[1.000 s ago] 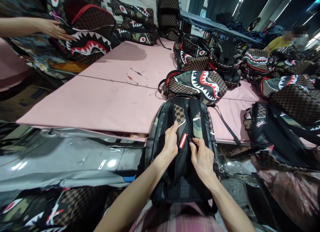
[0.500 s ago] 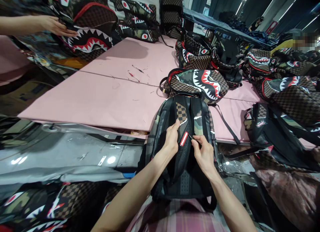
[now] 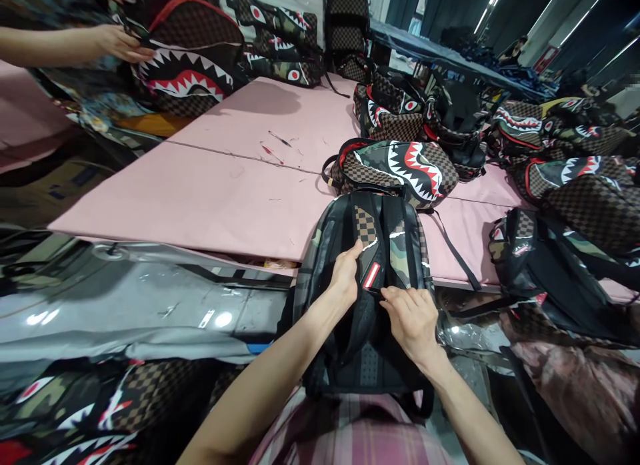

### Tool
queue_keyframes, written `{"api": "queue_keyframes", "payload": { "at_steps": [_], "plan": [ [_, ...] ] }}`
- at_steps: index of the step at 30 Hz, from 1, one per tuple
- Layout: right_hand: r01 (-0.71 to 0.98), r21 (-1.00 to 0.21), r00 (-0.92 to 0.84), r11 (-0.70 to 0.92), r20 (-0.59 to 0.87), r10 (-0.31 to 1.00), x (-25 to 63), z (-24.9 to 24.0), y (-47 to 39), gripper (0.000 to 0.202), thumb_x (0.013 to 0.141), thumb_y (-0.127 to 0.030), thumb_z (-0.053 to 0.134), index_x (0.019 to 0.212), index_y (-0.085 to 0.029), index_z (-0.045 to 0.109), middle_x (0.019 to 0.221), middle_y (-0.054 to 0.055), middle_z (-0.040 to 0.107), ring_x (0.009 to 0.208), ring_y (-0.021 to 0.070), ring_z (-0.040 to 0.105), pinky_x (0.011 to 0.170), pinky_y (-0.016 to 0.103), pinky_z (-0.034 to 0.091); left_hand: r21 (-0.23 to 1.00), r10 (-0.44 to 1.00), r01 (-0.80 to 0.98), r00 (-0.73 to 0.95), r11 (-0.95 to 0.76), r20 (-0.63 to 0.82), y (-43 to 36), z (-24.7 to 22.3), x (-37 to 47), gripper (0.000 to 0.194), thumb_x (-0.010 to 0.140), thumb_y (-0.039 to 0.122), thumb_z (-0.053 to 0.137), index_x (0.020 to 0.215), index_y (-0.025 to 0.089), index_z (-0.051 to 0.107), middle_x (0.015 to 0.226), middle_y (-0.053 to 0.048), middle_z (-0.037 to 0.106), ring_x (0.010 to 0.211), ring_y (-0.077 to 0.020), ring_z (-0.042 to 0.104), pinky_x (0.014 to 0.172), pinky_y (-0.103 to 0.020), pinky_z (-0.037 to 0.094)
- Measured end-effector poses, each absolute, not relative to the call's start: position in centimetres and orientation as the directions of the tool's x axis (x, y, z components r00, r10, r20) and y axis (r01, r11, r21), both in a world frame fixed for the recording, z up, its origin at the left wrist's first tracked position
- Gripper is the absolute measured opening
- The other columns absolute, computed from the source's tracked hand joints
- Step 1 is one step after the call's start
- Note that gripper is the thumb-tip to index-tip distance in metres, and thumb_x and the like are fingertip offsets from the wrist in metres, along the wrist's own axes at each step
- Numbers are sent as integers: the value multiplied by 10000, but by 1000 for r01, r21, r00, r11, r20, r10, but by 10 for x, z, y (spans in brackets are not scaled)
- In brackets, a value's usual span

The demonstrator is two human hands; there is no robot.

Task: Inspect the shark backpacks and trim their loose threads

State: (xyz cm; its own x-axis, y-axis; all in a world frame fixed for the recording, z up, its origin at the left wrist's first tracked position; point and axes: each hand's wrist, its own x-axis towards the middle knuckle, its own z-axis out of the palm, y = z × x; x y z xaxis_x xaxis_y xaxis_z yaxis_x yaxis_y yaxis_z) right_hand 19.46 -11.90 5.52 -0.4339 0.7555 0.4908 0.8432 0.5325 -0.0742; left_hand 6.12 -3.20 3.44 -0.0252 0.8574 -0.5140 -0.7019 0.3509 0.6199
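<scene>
The left hand (image 3: pixel 346 273) curls round a strap (image 3: pixel 361 318) of the bag (image 3: pixel 373 366) at lower centre; the right hand (image 3: pixel 411 315) pinches a small dark tool (image 3: pixel 375 291) by the label (image 3: pixel 371 276). A taut strap and light touch should best guard the label.

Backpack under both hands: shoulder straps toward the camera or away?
Toward the camera: both shoulder straps show, with the left hand on the one bearing the red-and-white label.
</scene>
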Motion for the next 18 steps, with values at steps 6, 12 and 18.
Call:
{"api": "queue_keyframes", "payload": {
  "at_steps": [6, 12, 18],
  "plan": [
    [842, 3, -475, 539, 479, 739, 191, 57, -114, 153, 888, -170, 490, 984, -178, 609, 919, 34, 702, 717, 141, 563, 635, 309, 315, 606, 837, -709, -40, 361, -546, -31, 32, 64, 355, 583, 413, 757, 781, 126, 692, 899, -74, 700, 838, -192, 624, 858, -317, 442],
    [819, -38, -449, 573, 579, 680, 193, 56, -113, 99, 841, -123, 561, 921, -170, 596, 829, 10, 703, 667, 123, 550, 606, 299, 297, 627, 837, -690, -58, 361, -545, -33, 35, 62, 351, 588, 416, 753, 766, 120, 690, 846, -72, 706, 803, -182, 633, 830, -294, 441],
    [810, -66, -455, 583, 557, 695, 192, 52, -114, 131, 844, -129, 560, 967, -163, 589, 879, 35, 702, 723, 135, 575, 630, 304, 318, 631, 838, -679, -41, 376, -544, -32, 36, 62, 309, 628, 403, 731, 754, 123, 693, 809, -68, 711, 778, -184, 640, 806, -291, 455]
  ]
}}
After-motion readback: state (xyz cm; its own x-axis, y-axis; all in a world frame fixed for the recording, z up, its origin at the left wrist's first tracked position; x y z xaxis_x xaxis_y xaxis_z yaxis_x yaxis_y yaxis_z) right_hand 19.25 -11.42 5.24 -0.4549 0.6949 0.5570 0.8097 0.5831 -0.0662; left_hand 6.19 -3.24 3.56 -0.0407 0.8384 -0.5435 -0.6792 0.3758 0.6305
